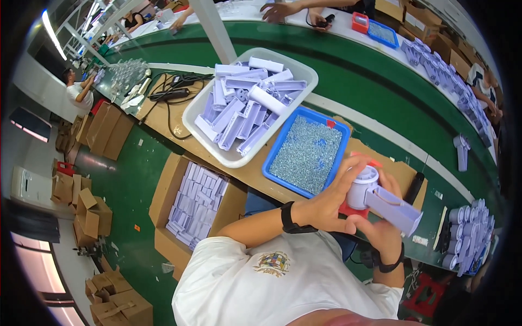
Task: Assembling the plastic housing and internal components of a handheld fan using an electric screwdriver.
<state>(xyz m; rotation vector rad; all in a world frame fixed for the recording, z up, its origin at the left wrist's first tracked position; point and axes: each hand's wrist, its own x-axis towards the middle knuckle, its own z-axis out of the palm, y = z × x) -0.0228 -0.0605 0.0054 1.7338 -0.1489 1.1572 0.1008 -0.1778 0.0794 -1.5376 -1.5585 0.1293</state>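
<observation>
Between my two hands is a lavender plastic housing [359, 193], with a round, cup-like head and an open trough-shaped handle pointing to the lower right. My left hand [328, 209] curls around the left side of the round head. My right hand [385, 231] grips from the right and below, near the handle. Part of a red object [345, 209] shows beneath the housing, mostly hidden. Just left of my hands lies a blue tray [268, 164] filled with small silvery pieces that look like screws. A black cylindrical tool [415, 187] rests to the right.
A white tub [190, 124] heaped with lavender handle pieces stands beyond the tray. Below it, an open cardboard box [163, 187] holds more pieces. Assembled housings [462, 233] are stacked at right. Past the bench runs a green conveyor [359, 81]; co-workers sit across it.
</observation>
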